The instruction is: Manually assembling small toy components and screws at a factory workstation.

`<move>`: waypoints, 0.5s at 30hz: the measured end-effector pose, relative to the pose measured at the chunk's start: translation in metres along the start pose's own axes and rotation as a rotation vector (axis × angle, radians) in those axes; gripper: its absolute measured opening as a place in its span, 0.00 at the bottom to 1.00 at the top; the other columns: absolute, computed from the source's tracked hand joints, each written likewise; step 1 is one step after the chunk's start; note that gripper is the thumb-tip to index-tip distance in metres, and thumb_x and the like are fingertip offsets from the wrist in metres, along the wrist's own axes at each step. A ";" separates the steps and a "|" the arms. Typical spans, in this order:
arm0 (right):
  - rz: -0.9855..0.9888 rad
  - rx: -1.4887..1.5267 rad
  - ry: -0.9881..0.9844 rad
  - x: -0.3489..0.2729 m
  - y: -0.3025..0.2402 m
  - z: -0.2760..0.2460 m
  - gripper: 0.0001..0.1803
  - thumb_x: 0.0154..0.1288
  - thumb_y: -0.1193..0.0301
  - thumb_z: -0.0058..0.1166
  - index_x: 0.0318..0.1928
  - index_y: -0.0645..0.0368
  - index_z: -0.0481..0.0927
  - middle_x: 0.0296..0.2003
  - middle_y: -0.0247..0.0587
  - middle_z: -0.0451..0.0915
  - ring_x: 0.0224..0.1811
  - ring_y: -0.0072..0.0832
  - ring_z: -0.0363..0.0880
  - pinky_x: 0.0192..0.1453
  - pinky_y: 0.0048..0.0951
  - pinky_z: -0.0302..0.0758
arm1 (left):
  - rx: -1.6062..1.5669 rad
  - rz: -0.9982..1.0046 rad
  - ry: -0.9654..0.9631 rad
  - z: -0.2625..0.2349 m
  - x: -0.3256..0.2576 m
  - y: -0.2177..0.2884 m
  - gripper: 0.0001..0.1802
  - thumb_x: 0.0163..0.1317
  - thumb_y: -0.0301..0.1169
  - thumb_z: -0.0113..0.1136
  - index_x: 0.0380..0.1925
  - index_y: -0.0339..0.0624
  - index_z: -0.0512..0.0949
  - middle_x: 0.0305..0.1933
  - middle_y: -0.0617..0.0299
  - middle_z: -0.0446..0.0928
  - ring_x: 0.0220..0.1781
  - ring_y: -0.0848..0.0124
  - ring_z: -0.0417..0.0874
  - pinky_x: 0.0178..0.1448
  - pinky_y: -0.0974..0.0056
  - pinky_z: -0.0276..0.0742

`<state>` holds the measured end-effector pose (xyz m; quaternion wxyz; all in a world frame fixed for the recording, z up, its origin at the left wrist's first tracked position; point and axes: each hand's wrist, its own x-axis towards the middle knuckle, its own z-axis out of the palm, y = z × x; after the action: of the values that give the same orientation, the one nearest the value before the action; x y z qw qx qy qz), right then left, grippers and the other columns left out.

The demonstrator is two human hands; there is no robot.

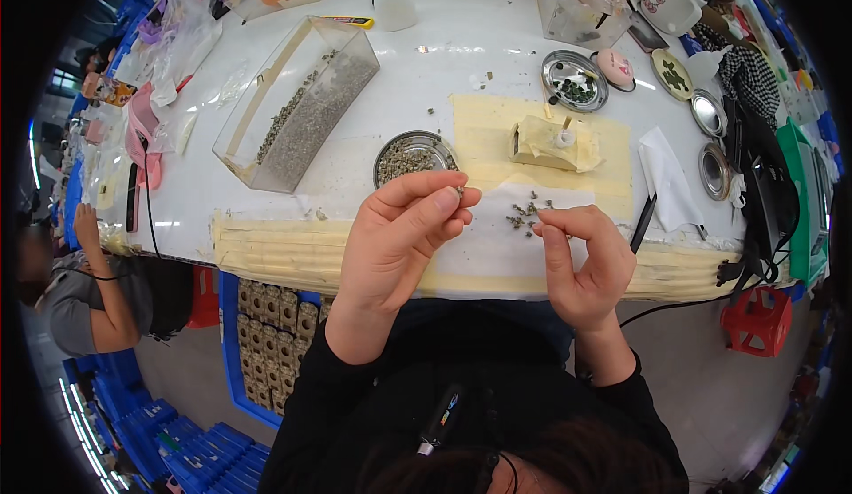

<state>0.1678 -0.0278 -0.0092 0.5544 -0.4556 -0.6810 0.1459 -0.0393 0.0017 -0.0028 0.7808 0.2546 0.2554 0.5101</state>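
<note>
Left hand (395, 238): fingers pinching small piece (460, 190) between thumb and forefinger tips, mostly covered
Right hand (593, 261): fingers beside loose pieces (515, 221); can't tell if gripping

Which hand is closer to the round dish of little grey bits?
The left. The left hand is by the near edge of the round dish, its fingers overlapping it in this view. The right hand is farther off to the right, beside the loose grey bits.

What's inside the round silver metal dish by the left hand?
Many small grey-brown pieces lie inside the round silver metal dish. The person's bare left hand hides its near edge, so what lies there, or beneath the pieces, cannot be seen.
</note>
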 end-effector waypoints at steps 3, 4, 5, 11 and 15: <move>-0.004 0.000 -0.004 0.000 0.001 0.001 0.07 0.55 0.84 0.62 0.36 0.65 0.82 0.27 0.42 0.82 0.26 0.31 0.80 0.30 0.25 0.73 | 0.324 0.222 0.027 0.005 -0.005 -0.009 0.13 0.63 0.17 0.60 0.48 0.31 0.80 0.45 0.50 0.83 0.44 0.72 0.84 0.49 0.71 0.82; -0.012 -0.001 -0.007 0.000 0.001 0.001 0.08 0.54 0.84 0.62 0.36 0.65 0.83 0.27 0.42 0.82 0.26 0.31 0.80 0.30 0.25 0.73 | 0.468 0.315 0.048 0.009 -0.008 -0.014 0.13 0.62 0.16 0.60 0.48 0.31 0.80 0.45 0.50 0.83 0.44 0.73 0.84 0.48 0.71 0.81; -0.021 -0.002 -0.010 0.001 0.001 0.001 0.08 0.54 0.84 0.62 0.36 0.65 0.83 0.27 0.42 0.82 0.26 0.31 0.80 0.30 0.25 0.73 | 0.495 0.315 0.021 0.014 -0.011 -0.019 0.13 0.62 0.15 0.60 0.47 0.30 0.80 0.45 0.51 0.83 0.44 0.73 0.84 0.48 0.71 0.81; -0.175 0.006 -0.055 0.001 -0.001 -0.001 0.12 0.47 0.84 0.66 0.34 0.63 0.82 0.27 0.40 0.81 0.26 0.31 0.80 0.28 0.26 0.74 | 0.519 0.275 -0.029 0.017 -0.017 -0.035 0.11 0.61 0.15 0.60 0.44 0.29 0.81 0.43 0.55 0.80 0.44 0.73 0.83 0.48 0.72 0.80; -0.230 0.003 -0.090 0.003 -0.002 0.002 0.13 0.44 0.83 0.67 0.33 0.61 0.82 0.28 0.39 0.81 0.27 0.31 0.80 0.27 0.27 0.74 | 0.497 0.256 -0.062 0.012 -0.017 -0.035 0.11 0.60 0.15 0.62 0.44 0.28 0.81 0.44 0.54 0.80 0.44 0.73 0.83 0.48 0.72 0.81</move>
<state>0.1657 -0.0259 -0.0066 0.5372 -0.3665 -0.7527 0.1028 -0.0141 -0.0279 -0.0140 0.6311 0.4841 0.3145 0.5182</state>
